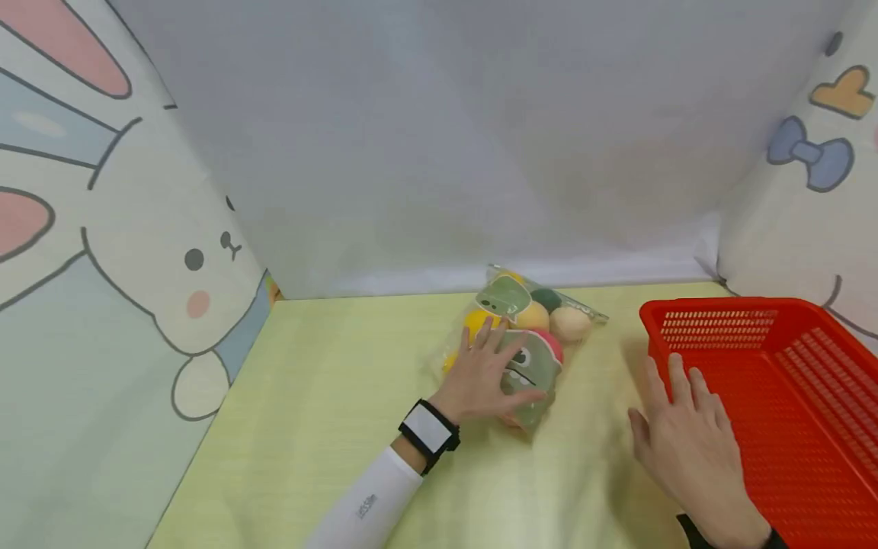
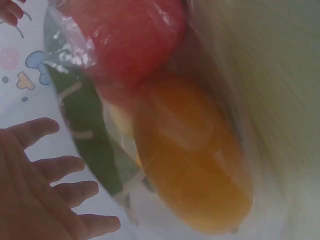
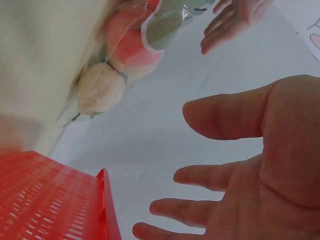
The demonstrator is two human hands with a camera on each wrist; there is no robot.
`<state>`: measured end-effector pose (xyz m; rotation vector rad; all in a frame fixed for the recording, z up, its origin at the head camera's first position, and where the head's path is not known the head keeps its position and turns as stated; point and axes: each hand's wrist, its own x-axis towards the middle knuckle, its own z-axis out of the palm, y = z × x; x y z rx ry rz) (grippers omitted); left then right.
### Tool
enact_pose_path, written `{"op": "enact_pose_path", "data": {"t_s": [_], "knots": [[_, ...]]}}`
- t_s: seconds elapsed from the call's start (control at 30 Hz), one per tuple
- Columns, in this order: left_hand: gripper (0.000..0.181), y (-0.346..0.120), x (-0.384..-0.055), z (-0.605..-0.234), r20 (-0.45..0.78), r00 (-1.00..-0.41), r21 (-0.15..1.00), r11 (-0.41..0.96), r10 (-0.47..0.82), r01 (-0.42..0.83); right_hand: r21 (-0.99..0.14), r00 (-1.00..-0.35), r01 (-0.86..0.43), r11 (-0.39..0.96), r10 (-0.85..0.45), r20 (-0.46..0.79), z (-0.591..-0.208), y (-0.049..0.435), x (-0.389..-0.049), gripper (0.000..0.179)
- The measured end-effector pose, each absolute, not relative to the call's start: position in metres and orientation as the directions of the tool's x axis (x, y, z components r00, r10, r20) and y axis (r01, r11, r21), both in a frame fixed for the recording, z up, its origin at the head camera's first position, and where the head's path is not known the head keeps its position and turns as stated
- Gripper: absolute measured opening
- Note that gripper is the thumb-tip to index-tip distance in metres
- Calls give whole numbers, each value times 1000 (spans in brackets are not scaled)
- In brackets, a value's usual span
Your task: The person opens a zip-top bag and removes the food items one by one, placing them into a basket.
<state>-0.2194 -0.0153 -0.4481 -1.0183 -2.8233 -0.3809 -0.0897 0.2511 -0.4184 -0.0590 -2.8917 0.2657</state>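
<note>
The filled bag (image 1: pixel 533 364) is overlapped by the left grip (image 1: pixel 482 379) but seemingly not yet lifted off the desk (image 1: pixel 309 404), at ten o'clock from the right grip (image 1: pixel 694 442), both grips' fingers being spread apart.

The pale yellow-green worktop (image 1: pixel 329 366) met a plain greyish-white rear wall (image 1: pixel 446 152) along its far edge. The left wall (image 1: pixel 62 396) bore a large cartoon rabbit (image 1: pixel 151 252) with pink inner ears; the right wall (image 1: pixel 768 244) carried a blue bow (image 1: pixel 808 153) beneath an orange motif (image 1: pixel 845 93). Illumination was soft and diffuse.
</note>
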Motion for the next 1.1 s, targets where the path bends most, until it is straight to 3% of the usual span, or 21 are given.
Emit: {"op": "enact_pose_path", "data": {"t_s": [0.23, 0.4, 0.73, 1.1], "knots": [[98, 12, -232, -460, 143, -779, 79, 778, 610, 623, -124, -982, 188, 974, 186, -23, -428, 279, -73, 96], [107, 19, -236, -464, 67, -810, 53, 808, 583, 587, -81, -975, 192, 978, 180, -129, -428, 286, -71, 97], [104, -2, -242, -474, 68, -860, 67, 858, 505, 509, -79, -992, 121, 990, 117, -52, -425, 287, -75, 101], [94, -36, -230, -463, 54, -892, 156, 879, 448, 451, -115, -995, 89, 989, 94, 34, -423, 277, -87, 86]]}}
